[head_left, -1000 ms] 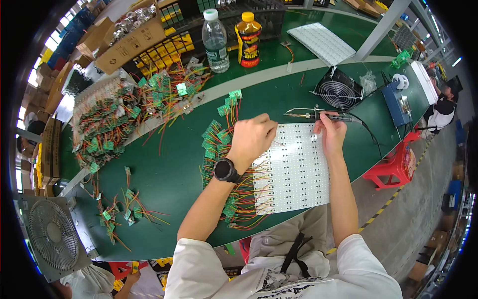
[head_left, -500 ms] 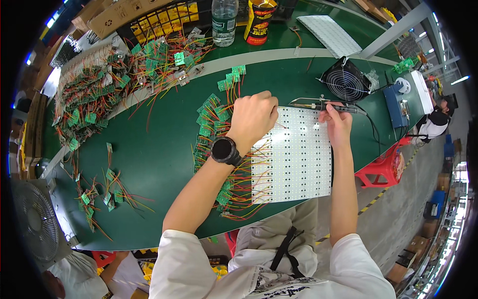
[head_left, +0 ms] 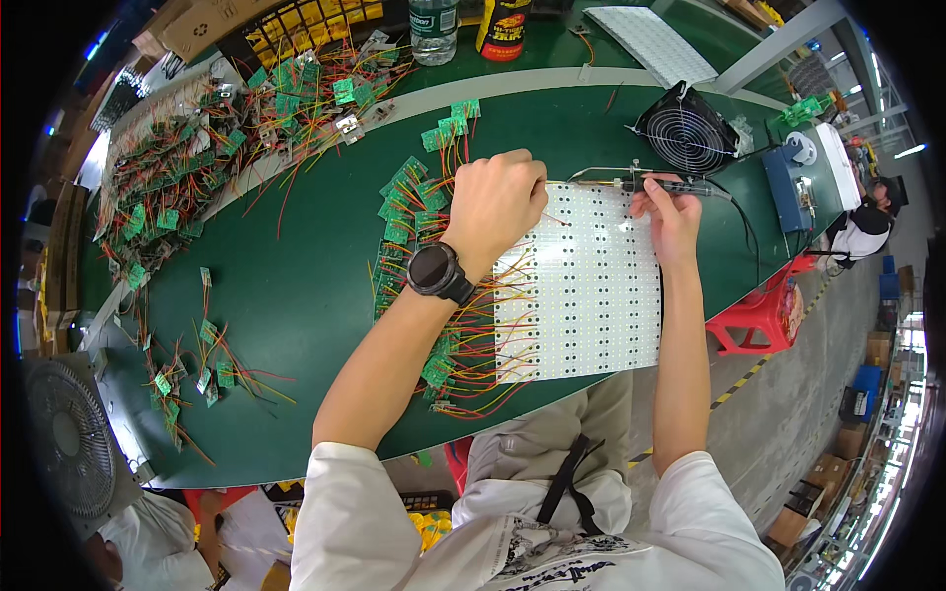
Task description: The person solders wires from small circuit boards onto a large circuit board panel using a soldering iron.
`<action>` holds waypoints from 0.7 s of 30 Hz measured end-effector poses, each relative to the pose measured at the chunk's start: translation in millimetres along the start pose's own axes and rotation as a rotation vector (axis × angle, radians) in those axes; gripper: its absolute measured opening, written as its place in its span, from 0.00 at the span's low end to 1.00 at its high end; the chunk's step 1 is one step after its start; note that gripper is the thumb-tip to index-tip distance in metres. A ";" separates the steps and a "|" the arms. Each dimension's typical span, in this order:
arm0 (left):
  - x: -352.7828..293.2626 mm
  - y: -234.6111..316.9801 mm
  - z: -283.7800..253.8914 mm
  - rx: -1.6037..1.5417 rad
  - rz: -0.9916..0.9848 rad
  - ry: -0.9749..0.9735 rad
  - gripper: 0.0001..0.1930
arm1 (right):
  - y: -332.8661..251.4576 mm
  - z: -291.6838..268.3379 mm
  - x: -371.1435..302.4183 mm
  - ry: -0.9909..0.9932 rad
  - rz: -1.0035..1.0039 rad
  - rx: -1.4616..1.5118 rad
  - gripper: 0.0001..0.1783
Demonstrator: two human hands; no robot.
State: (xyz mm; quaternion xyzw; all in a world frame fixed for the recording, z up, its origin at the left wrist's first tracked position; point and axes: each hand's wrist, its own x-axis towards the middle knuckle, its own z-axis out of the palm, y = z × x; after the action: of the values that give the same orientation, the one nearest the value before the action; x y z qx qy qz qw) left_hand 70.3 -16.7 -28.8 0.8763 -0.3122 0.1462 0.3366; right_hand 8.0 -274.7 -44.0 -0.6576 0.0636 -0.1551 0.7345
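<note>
Hands working at a white LED panel (head_left: 581, 295) on the green bench, centre frame.
Left hand (head_left: 501, 202), fingers curled together, rests on the panel's upper left corner; right hand (head_left: 668, 212) pinches a soldering iron (head_left: 660, 184) at its top edge. Green circuit boards (head_left: 404, 212) line the panel's left.

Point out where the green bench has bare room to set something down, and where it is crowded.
The widest bare patch of green mat lies between the column of small green boards beside the white LED panel and the scattered boards at the near left. A smaller patch sits between the panel and the small black fan. The far left is crowded with a wired-board heap.
</note>
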 end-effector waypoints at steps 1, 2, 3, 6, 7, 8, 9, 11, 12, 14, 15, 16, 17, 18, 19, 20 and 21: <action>-0.4 -0.5 0.1 -0.003 -0.002 -0.003 0.04 | 0.3 0.6 -0.3 -0.005 -0.010 0.002 0.10; -0.6 -0.9 0.3 -0.006 -0.005 -0.006 0.04 | 0.6 0.9 -0.5 -0.010 -0.020 0.003 0.10; -0.6 -1.0 0.7 -0.006 -0.007 -0.007 0.04 | 0.7 1.0 -0.6 -0.011 -0.017 0.003 0.10; -0.5 -1.0 0.5 -0.006 -0.008 -0.003 0.04 | 0.9 1.4 -0.4 -0.004 -0.011 0.006 0.10; -0.3 -1.2 0.1 -0.004 -0.003 -0.003 0.04 | 0.9 1.5 -0.2 0.001 -0.015 0.005 0.10; -0.5 -1.4 0.1 -0.002 0.001 -0.002 0.04 | 0.8 1.8 -0.4 0.006 -0.018 0.004 0.11; -0.6 -1.6 0.2 -0.002 -0.003 -0.003 0.04 | 0.6 2.2 -0.6 0.004 -0.014 0.003 0.11; -0.5 -2.4 0.6 0.012 0.009 -0.007 0.04 | 0.2 2.4 -0.8 0.014 -0.021 -0.011 0.11; -0.6 -2.9 0.8 0.012 0.005 -0.008 0.04 | 0.6 2.1 -0.7 0.012 -0.019 -0.011 0.11; -0.8 -3.7 1.1 0.016 0.008 -0.004 0.04 | 0.7 2.1 -0.3 0.011 -0.012 -0.001 0.10; -0.7 -4.0 1.2 0.016 0.005 -0.004 0.04 | 0.9 2.3 -0.5 0.010 -0.010 -0.002 0.10; -0.6 -4.2 1.4 0.005 0.007 0.000 0.04 | 1.1 2.4 -0.8 0.013 -0.017 0.002 0.10; -0.6 -4.4 1.6 -0.005 0.009 0.005 0.04 | 1.3 2.6 -0.9 0.017 -0.025 0.006 0.10; -0.7 -4.3 1.9 -0.005 0.008 0.006 0.04 | 1.2 2.5 -1.0 0.015 -0.024 0.005 0.10; -0.9 -4.1 2.4 0.001 0.013 -0.001 0.04 | 1.0 2.1 -1.1 0.012 -0.023 0.006 0.10; -1.3 -4.1 2.3 0.008 0.019 -0.009 0.04 | 0.8 2.1 -1.3 0.008 -0.022 0.007 0.10; -1.4 -4.4 2.2 0.008 0.017 -0.009 0.04 | 0.8 2.2 -1.2 0.006 -0.021 0.007 0.10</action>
State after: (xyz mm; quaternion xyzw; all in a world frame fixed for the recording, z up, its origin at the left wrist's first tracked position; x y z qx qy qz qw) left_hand 72.1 -15.1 -33.2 0.8756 -0.3203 0.1465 0.3305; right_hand 7.6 -272.1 -44.6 -0.6552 0.0585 -0.1651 0.7349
